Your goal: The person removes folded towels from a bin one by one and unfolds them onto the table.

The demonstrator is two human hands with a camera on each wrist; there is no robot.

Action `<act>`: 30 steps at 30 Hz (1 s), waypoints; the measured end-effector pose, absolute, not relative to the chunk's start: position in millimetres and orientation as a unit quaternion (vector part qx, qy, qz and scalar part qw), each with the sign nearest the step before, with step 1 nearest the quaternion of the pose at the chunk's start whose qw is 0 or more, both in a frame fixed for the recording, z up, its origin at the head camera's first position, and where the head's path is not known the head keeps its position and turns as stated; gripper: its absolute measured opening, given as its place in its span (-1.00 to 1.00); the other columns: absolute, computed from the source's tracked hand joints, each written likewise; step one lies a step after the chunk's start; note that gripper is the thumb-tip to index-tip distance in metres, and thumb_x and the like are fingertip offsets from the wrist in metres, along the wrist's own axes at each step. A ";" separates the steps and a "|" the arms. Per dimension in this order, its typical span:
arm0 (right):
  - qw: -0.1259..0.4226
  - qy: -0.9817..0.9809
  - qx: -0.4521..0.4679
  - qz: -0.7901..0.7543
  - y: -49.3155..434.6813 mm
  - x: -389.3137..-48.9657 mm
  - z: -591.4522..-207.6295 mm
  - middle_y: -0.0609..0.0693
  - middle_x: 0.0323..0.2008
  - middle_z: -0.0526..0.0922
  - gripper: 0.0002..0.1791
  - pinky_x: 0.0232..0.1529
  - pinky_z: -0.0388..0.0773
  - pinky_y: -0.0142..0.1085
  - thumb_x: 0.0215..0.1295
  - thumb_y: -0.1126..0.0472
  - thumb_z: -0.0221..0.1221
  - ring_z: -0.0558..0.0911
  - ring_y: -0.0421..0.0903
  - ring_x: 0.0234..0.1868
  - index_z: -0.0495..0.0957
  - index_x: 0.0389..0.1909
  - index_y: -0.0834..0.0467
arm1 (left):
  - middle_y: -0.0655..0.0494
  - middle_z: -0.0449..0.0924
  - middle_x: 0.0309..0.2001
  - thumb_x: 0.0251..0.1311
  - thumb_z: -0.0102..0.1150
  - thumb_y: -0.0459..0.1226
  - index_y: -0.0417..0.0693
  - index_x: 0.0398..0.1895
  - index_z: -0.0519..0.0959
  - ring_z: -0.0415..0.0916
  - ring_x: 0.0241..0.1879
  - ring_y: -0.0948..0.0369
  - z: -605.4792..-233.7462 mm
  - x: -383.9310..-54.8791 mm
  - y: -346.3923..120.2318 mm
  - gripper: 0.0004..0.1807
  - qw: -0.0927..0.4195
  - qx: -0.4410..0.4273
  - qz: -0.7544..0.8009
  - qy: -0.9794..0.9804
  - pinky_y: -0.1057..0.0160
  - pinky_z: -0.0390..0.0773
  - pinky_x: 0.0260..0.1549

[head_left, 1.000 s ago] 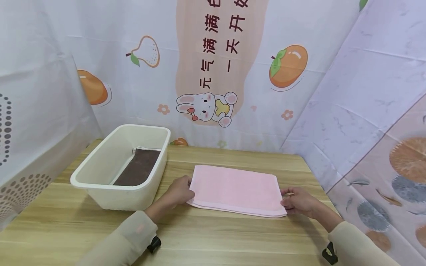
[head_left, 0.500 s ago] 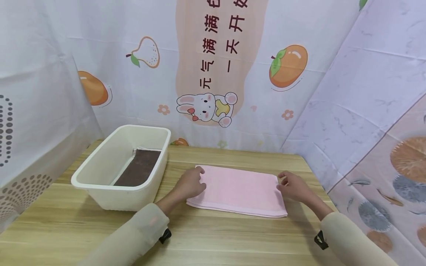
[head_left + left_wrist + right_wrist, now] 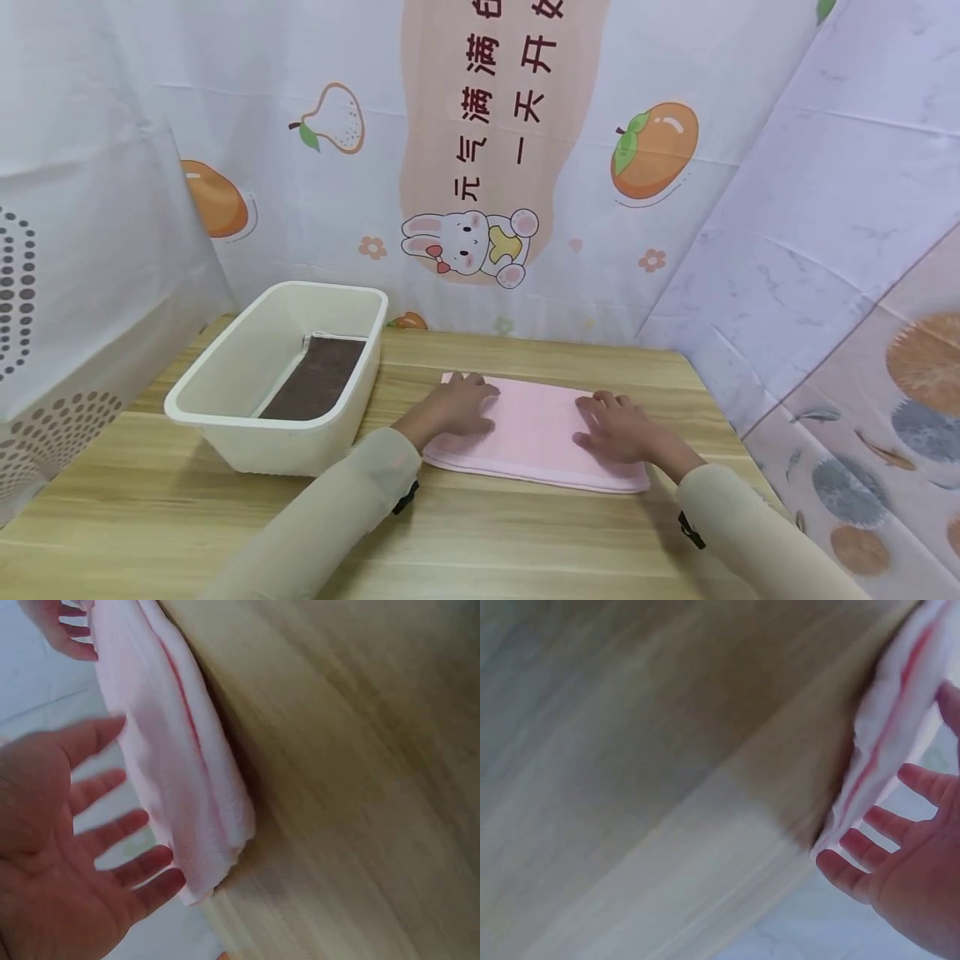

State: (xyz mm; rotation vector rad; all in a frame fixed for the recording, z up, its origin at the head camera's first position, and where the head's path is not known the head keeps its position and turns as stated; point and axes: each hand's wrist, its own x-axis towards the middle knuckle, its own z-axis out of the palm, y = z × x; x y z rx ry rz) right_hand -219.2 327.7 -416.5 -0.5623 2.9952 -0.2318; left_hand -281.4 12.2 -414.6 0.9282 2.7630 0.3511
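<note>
A folded pink towel [image 3: 534, 421] lies flat on the wooden table, its layered edge toward the person. Over the towel's left part is my left hand [image 3: 459, 406], palm down with fingers spread. My right hand [image 3: 618, 427] is likewise palm down over the right part, fingers apart. In the left wrist view, the left fingers [image 3: 154, 866] are spread at the towel's surface and its stacked layers show. The right wrist view has the right fingertips [image 3: 844, 868] right at the towel's edge. Neither hand grips anything.
A white plastic basin [image 3: 273, 423] stands on the table [image 3: 525, 542] to the left, with a dark brown folded cloth [image 3: 318, 379] inside. Printed curtains [image 3: 570, 283] enclose the table at the back and sides.
Both hands have let go of the towel's side edges, lifted, and moved inward over its top, fingers spreading. The towel and basin stay in place.
</note>
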 end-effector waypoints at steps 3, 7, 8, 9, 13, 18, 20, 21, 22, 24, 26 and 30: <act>0.069 0.979 -0.173 -0.078 327.0 -219.0 -418.1 0.45 0.41 0.24 -0.13 0.22 0.13 0.53 0.46 -0.32 0.05 0.25 0.60 0.31 0.23 0.52 0.22 | -0.07 0.22 0.52 0.31 0.28 0.10 0.15 0.51 0.36 0.16 0.44 -0.21 -415.3 -281.1 13.1 -0.26 0.131 0.335 0.089 0.929 -0.30 0.28 0.33; 0.075 0.980 -0.172 -0.074 328.7 -219.9 -420.6 0.45 0.45 0.18 -0.06 0.25 0.08 0.54 0.43 -0.39 0.02 0.19 0.61 0.36 0.20 0.55 0.22 | -0.05 0.12 0.58 0.27 0.30 0.16 0.20 0.55 0.30 0.09 0.47 -0.20 -416.1 -280.3 10.6 -0.19 0.150 0.328 0.074 0.930 -0.29 0.34 0.29; 0.076 0.979 -0.172 -0.072 329.1 -220.0 -421.6 0.45 0.45 0.18 -0.05 0.25 0.08 0.54 0.43 -0.40 0.01 0.19 0.61 0.36 0.19 0.55 0.22 | -0.04 0.12 0.58 0.26 0.30 0.17 0.22 0.55 0.30 0.09 0.47 -0.19 -416.5 -279.9 9.4 -0.18 0.152 0.324 0.073 0.931 -0.27 0.36 0.28; 0.077 0.979 -0.173 -0.072 329.2 -219.9 -422.4 0.45 0.46 0.17 -0.05 0.25 0.08 0.54 0.43 -0.41 0.01 0.18 0.60 0.37 0.19 0.55 0.21 | -0.03 0.11 0.58 0.26 0.31 0.18 0.23 0.55 0.30 0.09 0.47 -0.18 -416.9 -279.5 8.2 -0.17 0.154 0.321 0.071 0.932 -0.25 0.37 0.27; 0.084 0.978 -0.178 -0.069 327.8 -218.4 -425.8 0.43 0.48 0.16 -0.02 0.28 0.08 0.51 0.42 -0.44 -0.01 0.16 0.58 0.39 0.16 0.57 0.19 | -0.02 0.12 0.58 0.25 0.31 0.19 0.25 0.55 0.30 0.10 0.46 -0.18 -417.8 -274.4 2.4 -0.17 0.152 0.310 0.066 0.936 -0.19 0.41 0.25; 0.095 0.975 -0.187 -0.067 322.6 -213.4 -425.2 0.42 0.50 0.13 0.00 0.31 0.08 0.48 0.40 -0.47 -0.03 0.15 0.56 0.42 0.13 0.58 0.18 | -0.02 0.15 0.56 0.23 0.31 0.22 0.26 0.53 0.33 0.12 0.46 -0.19 -421.4 -263.2 -6.2 -0.18 0.140 0.298 0.068 0.942 -0.19 0.48 0.18; 0.095 0.974 -0.195 -0.060 320.4 -210.4 -423.7 0.44 0.49 0.14 0.01 0.33 0.09 0.46 0.39 -0.47 -0.02 0.16 0.56 0.42 0.14 0.58 0.17 | -0.02 0.17 0.55 0.22 0.31 0.22 0.27 0.52 0.35 0.14 0.44 -0.17 -423.0 -258.8 -9.7 -0.19 0.135 0.295 0.070 0.943 -0.19 0.50 0.14; 0.093 0.973 -0.202 -0.060 319.0 -208.8 -422.8 0.45 0.48 0.16 0.01 0.32 0.10 0.46 0.39 -0.47 -0.01 0.17 0.56 0.41 0.15 0.58 0.17 | -0.02 0.18 0.55 0.22 0.31 0.22 0.27 0.52 0.35 0.16 0.43 -0.17 -423.4 -256.6 -11.5 -0.19 0.132 0.295 0.067 0.944 -0.18 0.50 0.14; 0.089 0.972 -0.208 -0.056 317.6 -207.3 -422.7 0.46 0.48 0.17 0.01 0.31 0.11 0.47 0.38 -0.48 -0.01 0.18 0.56 0.41 0.15 0.58 0.17 | -0.01 0.18 0.54 0.22 0.32 0.22 0.27 0.51 0.36 0.17 0.42 -0.16 -423.6 -254.4 -13.4 -0.19 0.130 0.293 0.068 0.945 -0.18 0.50 0.13; 0.086 0.970 -0.219 -0.056 315.3 -204.1 -423.0 0.46 0.48 0.17 0.01 0.31 0.10 0.48 0.37 -0.48 0.00 0.17 0.57 0.41 0.15 0.58 0.16 | -0.02 0.20 0.53 0.21 0.33 0.21 0.25 0.50 0.37 0.18 0.41 -0.16 -423.9 -250.7 -17.8 -0.20 0.126 0.291 0.067 0.946 -0.19 0.48 0.15; 0.088 0.968 -0.226 -0.057 313.0 -200.7 -423.7 0.45 0.49 0.15 0.02 0.31 0.08 0.49 0.36 -0.50 0.00 0.14 0.57 0.43 0.13 0.59 0.13 | -0.04 0.21 0.52 0.21 0.33 0.21 0.23 0.50 0.37 0.18 0.40 -0.17 -422.6 -246.4 -22.4 -0.20 0.125 0.292 0.066 0.946 -0.21 0.47 0.16; 0.099 0.965 -0.234 -0.066 310.5 -194.5 -423.1 0.44 0.52 0.09 0.03 0.34 0.02 0.50 0.35 -0.50 0.01 0.06 0.59 0.46 0.09 0.61 0.09 | -0.06 0.27 0.48 0.22 0.33 0.20 0.18 0.48 0.38 0.24 0.35 -0.19 -419.5 -236.8 -30.1 -0.20 0.116 0.298 0.061 0.945 -0.21 0.49 0.14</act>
